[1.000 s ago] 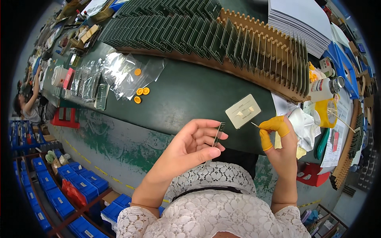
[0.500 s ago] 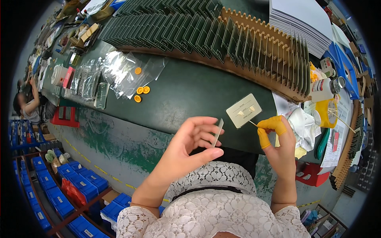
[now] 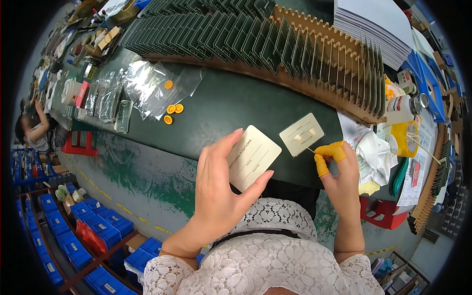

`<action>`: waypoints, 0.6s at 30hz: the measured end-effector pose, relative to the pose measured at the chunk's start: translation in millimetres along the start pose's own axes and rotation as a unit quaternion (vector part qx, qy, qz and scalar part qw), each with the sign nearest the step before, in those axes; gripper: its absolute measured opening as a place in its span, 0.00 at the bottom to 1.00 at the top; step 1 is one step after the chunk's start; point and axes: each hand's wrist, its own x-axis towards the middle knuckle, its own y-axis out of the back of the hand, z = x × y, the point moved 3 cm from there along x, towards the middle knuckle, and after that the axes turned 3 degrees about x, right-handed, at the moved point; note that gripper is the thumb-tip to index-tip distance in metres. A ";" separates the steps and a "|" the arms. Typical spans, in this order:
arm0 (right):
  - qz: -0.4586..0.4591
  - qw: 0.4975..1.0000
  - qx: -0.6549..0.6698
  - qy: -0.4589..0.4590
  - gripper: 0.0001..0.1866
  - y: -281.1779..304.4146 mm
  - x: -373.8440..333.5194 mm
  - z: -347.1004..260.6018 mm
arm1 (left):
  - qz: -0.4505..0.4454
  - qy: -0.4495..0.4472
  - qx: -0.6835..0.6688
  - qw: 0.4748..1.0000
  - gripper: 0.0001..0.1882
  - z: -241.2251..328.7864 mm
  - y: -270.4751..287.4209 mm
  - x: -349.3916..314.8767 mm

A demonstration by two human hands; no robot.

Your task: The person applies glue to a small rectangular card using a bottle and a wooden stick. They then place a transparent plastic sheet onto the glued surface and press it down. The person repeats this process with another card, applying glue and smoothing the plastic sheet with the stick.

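Note:
My left hand [image 3: 215,184] grips a cream-coloured plate [image 3: 254,157] by its edges, between thumb and fingers. Its printed face with rounded corners is turned up toward me. Yellow finger cots cover the thumb and some fingers of my right hand [image 3: 339,164], which pinches a thin wooden stick [image 3: 310,150]. The stick's far end reaches the lower edge of a second cream plate [image 3: 296,142] lying on the green table [image 3: 216,108]. Small pale pieces [image 3: 311,132] show on that plate; I cannot make out what they are.
Across the back, a slotted brown rack [image 3: 314,93] holds many upright dark green plates. Clear bags [image 3: 147,88] and several yellow finger cots [image 3: 171,108] lie at left. On the right are a white cloth [image 3: 373,152], a yellow cup [image 3: 404,140] of sticks and a bottle [image 3: 400,109].
My left hand has turned the plate from edge-on to face-up and shifted slightly left. My right hand has moved a little left with the stick, still by the second plate.

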 end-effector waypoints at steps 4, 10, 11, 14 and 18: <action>-0.001 1.000 0.011 -0.006 0.10 -1.2 -0.5 -0.3 | 0.010 -0.017 0.016 1.000 0.41 0.4 1.1 -0.1; -0.001 0.999 0.035 -0.024 0.11 -1.9 -1.0 -0.2 | -0.003 0.003 0.005 1.000 0.39 -1.9 -1.2 0.5; -0.001 0.999 0.033 -0.021 0.11 -2.5 0.3 0.2 | -0.026 0.055 -0.063 0.996 0.39 -5.6 -3.4 0.4; 0.012 1.000 -0.014 0.016 0.12 0.3 5.2 0.0 | -0.112 0.196 -0.286 0.931 0.36 -18.8 -15.3 -4.4; 0.016 0.993 -0.086 0.077 0.13 1.5 11.8 1.4 | -0.202 0.315 -0.485 0.791 0.34 -23.3 -20.2 -7.4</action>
